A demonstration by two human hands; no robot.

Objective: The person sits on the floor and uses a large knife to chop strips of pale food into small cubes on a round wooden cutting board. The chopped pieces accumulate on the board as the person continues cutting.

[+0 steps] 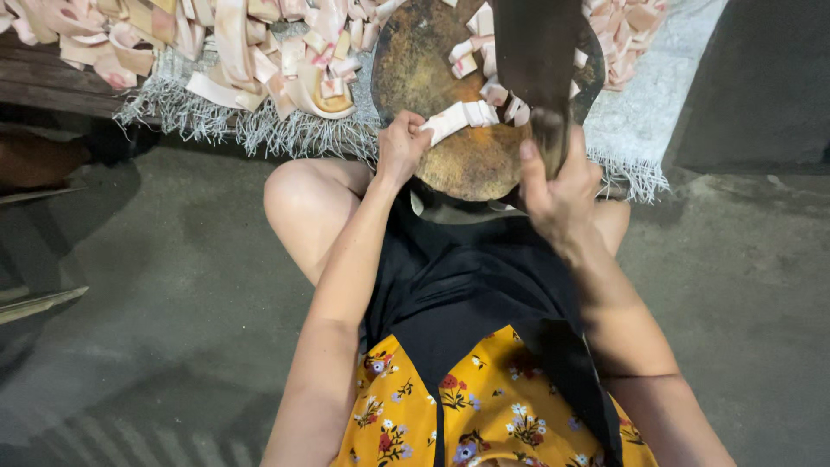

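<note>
**Strip on the block partly cut; large heap of pieces already beyond**

Landmark: the round wooden chopping block (450,130), dark and worn, set on a fringed woven mat (640,130) on the concrete floor (173,285).

Nearest the camera, on the near side of the block: a yellow flowered garment and black apron (467,311); bare knees either side of the block's near rim.

At the near-left rim of the block: left hand (399,149), clenched on the end of a pale pink-white strip (462,117); the strip lies across the block's middle and shows cross-cuts along its length, so it reads as partly sectioned.

At the near-right rim: right hand (560,186), closed round the handle of a broad dark cleaver (536,52); blade upright over the right half of the block, its edge just beside the strip's right end; whether it touches cannot be told.

On the block under and around the blade: a few short cut pieces (475,39), loose.

Beyond the block, left and far: a large heap of cut strips and chunks (242,43) on the mat; a smaller heap (627,26) far right.

Judgement: bulk of the cutting looks done, given the heaps; remaining in view is the one strip in hand; no uncut stock is visible, though supply outside the frame cannot be ruled out.
</note>
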